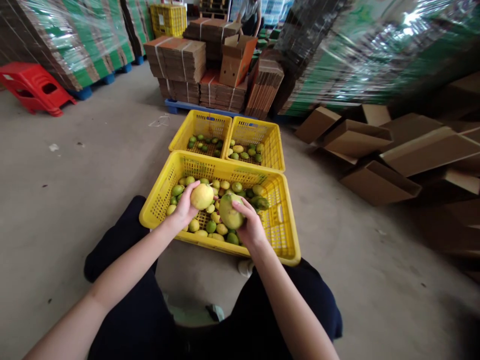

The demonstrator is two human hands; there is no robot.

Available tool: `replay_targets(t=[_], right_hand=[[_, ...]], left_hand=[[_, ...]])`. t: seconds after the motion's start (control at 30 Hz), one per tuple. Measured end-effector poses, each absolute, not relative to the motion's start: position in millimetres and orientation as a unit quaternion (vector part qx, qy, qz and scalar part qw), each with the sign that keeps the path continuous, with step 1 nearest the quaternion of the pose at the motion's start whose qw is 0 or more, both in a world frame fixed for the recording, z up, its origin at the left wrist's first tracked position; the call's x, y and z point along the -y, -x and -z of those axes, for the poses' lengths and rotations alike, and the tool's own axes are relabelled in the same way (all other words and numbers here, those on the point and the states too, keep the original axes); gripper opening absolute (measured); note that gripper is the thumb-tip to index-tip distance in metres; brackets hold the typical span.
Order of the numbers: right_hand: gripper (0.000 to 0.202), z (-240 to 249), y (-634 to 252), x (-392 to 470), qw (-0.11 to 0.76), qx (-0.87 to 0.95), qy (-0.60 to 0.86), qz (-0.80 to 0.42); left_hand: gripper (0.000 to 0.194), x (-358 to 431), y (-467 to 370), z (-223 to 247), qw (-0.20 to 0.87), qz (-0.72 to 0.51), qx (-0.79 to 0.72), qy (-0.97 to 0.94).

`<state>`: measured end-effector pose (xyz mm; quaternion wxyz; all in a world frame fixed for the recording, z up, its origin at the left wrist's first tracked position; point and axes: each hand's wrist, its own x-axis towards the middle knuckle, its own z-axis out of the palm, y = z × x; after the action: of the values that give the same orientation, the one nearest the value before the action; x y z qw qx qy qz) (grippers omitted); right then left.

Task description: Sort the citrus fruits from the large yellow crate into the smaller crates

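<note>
Over a large yellow crate [291, 220], my left hand [184, 205] is wrapped round a yellow fruit [202, 196]. To its right, my right hand [252, 225] grips a bigger yellow-green fruit [230, 212], the thumb across its upper side. The two held fruits are a small distance apart. Below them, several small green and yellow fruits [211, 226] lie on the crate's floor, partly hidden by my hands. Two smaller yellow crates stand against its far side: the left one [181, 131] holds green fruits, the right one [277, 145] yellow and green fruits.
Bundled flat cardboard [176, 57] and an upright open box [238, 60] are on a blue pallet [172, 106] behind the crates. Empty cartons [378, 182] lie at the right. A red stool [35, 87] stands at the far left. A person [250, 15] is in the background.
</note>
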<state>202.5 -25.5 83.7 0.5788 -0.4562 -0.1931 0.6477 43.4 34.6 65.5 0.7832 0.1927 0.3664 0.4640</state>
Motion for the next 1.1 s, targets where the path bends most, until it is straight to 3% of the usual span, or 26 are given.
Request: replay_targets(t=[0.4,0.7,0.83,1.1], right_hand=[[0.013,-69.1,-210.0,10.9,0.619,0.002,0.488,-0.615],[0.027,-71.4,-215.2,13.9,0.509,0.064,0.442,-0.736],[0.026,-77.6,-214.3,14.7,0.528,0.098,0.435,-0.723],[0.029,-84.2,-217.0,14.6,0.533,0.118,0.421,-0.725]], left_hand=[[0.038,-37.0,-41.7,-62.1,0.821,-0.43,-0.361,-0.106],[0.037,-34.4,-39.3,-73.4,0.837,-0.395,-0.36,-0.116],[0.044,-35.1,-36.7,-71.1,0.843,-0.392,-0.345,-0.128],[0.039,-37.2,-34.4,-65.9,0.871,-0.33,-0.305,-0.198]])
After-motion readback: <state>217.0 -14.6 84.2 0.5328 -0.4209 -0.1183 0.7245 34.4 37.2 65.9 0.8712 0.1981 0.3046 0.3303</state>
